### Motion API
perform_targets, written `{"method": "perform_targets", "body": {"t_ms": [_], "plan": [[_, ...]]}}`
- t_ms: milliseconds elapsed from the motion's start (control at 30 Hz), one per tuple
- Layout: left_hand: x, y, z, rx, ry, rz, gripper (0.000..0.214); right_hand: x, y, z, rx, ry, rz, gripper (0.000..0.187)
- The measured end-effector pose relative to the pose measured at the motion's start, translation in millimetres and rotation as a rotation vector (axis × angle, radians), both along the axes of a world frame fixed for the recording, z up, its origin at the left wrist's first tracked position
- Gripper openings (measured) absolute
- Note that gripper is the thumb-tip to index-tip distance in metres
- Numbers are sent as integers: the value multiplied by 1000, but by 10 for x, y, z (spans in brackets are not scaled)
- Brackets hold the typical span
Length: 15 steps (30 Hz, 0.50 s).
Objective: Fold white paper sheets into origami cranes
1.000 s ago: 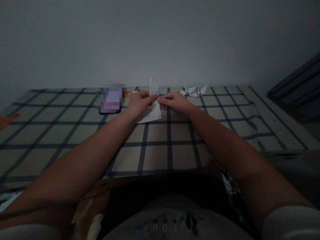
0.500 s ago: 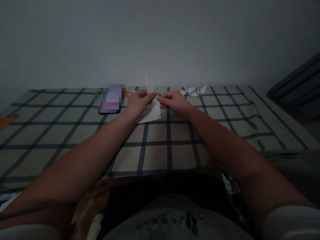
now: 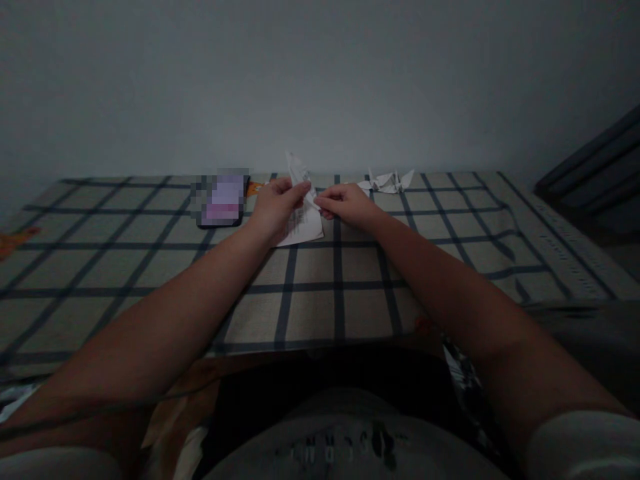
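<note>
Between my two hands is a folded white paper point(image 3: 299, 169), its pointed end sticking up and leaning left. My left hand point(image 3: 277, 205) pinches it between thumb and fingers. From the right, my right hand point(image 3: 347, 203) grips a narrow lower tip of the same folded paper with its fingertips closed. Beneath my left hand, a flat white sheet or booklet point(image 3: 306, 230) with faint print lies on the cloth, partly covered by the hand. Behind my right hand stand white folded paper cranes point(image 3: 390, 182).
A phone point(image 3: 223, 200) with a blurred, purplish screen lies left of my hands. The checked tablecloth point(image 3: 310, 313) covers the table up to the grey wall point(image 3: 320, 80). An orange patterned patch point(image 3: 255, 189) shows beside the phone. Dark ribbed material point(image 3: 595, 170) stands at the far right.
The upright point of the folded paper has tilted further left, and my left hand has shifted slightly left with it. My right hand stays nearly in place, still pinching.
</note>
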State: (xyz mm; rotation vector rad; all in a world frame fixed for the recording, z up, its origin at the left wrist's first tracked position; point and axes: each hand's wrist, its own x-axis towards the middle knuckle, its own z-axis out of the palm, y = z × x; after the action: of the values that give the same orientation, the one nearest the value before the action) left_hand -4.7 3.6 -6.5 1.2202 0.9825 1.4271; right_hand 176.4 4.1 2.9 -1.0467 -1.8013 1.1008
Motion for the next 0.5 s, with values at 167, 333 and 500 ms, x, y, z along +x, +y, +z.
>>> {"method": "perform_targets", "body": {"t_ms": [167, 333, 500], "plan": [[6, 2, 20, -16, -51, 6, 18, 18, -5, 20, 31, -31, 21, 20], [23, -61, 108, -61, -73, 11, 17, -5, -19, 45, -15, 9, -8, 20], [18, -55, 114, -134, -138, -37, 19, 10, 5, 34, -52, 112, -78, 25]]}}
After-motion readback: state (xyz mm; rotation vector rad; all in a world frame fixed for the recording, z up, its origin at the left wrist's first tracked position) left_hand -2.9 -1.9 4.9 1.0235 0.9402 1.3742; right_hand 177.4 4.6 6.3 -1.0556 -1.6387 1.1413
